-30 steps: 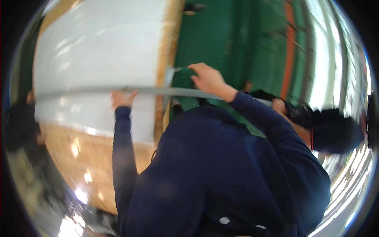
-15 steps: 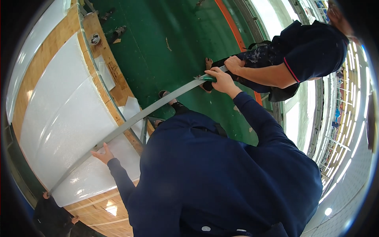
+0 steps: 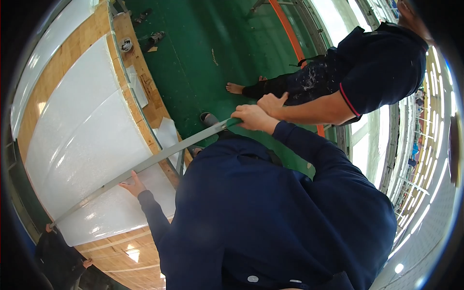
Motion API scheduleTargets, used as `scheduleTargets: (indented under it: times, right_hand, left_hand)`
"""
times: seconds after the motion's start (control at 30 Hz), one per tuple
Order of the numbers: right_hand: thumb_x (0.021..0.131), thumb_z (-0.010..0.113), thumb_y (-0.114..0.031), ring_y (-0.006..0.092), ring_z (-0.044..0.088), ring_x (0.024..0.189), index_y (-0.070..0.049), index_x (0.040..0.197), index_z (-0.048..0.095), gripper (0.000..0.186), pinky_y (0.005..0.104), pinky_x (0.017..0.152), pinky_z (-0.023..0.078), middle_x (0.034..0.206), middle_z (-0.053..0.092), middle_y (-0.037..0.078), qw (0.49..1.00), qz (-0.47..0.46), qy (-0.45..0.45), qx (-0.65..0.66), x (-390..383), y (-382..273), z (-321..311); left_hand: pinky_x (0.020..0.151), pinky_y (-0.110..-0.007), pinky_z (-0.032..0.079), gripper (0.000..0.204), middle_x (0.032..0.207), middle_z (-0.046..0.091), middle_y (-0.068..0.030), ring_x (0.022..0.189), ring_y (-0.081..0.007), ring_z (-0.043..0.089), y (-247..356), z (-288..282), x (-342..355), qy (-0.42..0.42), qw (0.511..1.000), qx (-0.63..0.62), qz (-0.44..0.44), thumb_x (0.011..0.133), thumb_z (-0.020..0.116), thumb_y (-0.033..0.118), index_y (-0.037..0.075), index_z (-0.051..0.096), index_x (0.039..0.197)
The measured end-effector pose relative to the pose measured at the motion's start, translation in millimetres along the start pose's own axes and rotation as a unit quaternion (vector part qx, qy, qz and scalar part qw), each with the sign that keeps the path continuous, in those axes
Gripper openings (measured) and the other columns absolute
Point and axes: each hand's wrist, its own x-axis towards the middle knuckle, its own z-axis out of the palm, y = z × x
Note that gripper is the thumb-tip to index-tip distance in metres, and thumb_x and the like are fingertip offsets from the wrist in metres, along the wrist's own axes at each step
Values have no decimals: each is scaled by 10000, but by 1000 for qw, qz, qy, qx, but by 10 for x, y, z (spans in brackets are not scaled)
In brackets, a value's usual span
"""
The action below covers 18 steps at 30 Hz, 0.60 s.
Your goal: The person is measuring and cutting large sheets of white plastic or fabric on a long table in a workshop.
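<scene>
A long, flat grey bar [image 3: 166, 153] slants across a white sheet [image 3: 92, 140] on a curved wooden surface. My left hand [image 3: 133, 184] is open, fingers spread, its fingertips against the bar's lower edge. Further right, my right hand [image 3: 255, 118] is closed around a green-handled tool [image 3: 232, 123] at the bar's right end. The tool's tip lies over the bar; its exact kind is hidden. Right beside my right hand is a co-worker's hand [image 3: 273, 102], its grip partly hidden. Another person's hand [image 3: 49, 227] is at the bar's far left end.
The co-worker [image 3: 382, 72] in dark clothes stands close on the right. Another person [image 3: 58, 261] is at the lower left. A wooden ledge [image 3: 145, 77] carries a roll of tape [image 3: 126, 45]. Behind runs the green floor [image 3: 193, 58] with an orange beam [image 3: 287, 29].
My right hand and the green-handled tool have moved left and down. The co-worker's hand has shifted the same way, and a bare foot now shows further left. My left hand has barely moved.
</scene>
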Motion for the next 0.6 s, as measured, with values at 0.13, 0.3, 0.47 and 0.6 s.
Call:
scheduleTargets:
  times: [0.13,0.3,0.47,0.6]
  right_hand:
    - [659,715,-243,244,589,857,-112,869,593,275,365,684,492,849,556,55,999,-30,-26,-9,266,-309,254]
    - [658,706,-238,243,578,886,-97,827,586,251,370,686,497,850,558,63,995,-91,-33,-1,570,-464,357]
    - [643,688,-237,258,570,878,-92,795,581,236,383,687,499,857,561,75,994,-87,-56,-30,646,-545,325]
    - [648,676,-246,260,569,850,-110,815,573,238,386,680,496,843,559,65,993,-109,-33,-30,636,-569,312]
  left_hand:
    - [1094,-328,190,1047,1466,155,-217,1358,-297,191,-2,35,-2,1,1000,10,-5,757,655,493,-42,35,1409]
    - [1097,-329,182,1018,1471,155,-200,1364,-297,173,-73,61,-13,-8,1000,-17,14,764,656,470,-20,47,1416]
    - [1105,-343,166,933,1466,161,-211,1362,-302,173,-228,79,93,-8,999,-5,34,789,642,401,-39,98,1406]
    - [1106,-363,168,896,1443,192,-247,1349,-334,190,-276,88,92,-6,999,14,51,804,621,382,-49,111,1401]
